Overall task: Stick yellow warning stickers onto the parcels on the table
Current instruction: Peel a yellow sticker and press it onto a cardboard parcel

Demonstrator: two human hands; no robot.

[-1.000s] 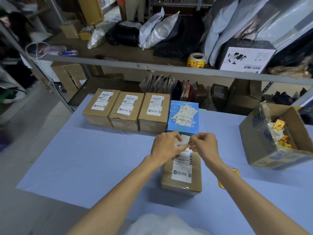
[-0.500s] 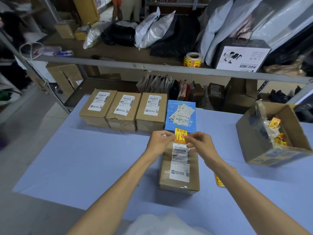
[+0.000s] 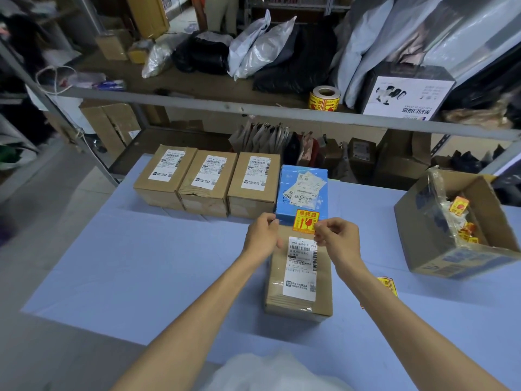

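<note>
Blue table (image 3: 112, 263): the yellow fragile sticker (image 3: 305, 221), unpeeled a second ago, now hangs pinched by my right hand (image 3: 337, 238) over the near parcel (image 3: 298, 277), ready to press; left hand (image 3: 263, 235) hold unclear.

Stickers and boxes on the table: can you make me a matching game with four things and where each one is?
Things:
1. yellow warning sticker
2. sticker roll
3. blue parcel
4. open cardboard box

Places:
A. on the shelf
B. at the right end of the table
C. pinched by the right hand
D. at the end of the row of brown parcels

Pairs: 1-C, 2-A, 3-D, 4-B.
</note>
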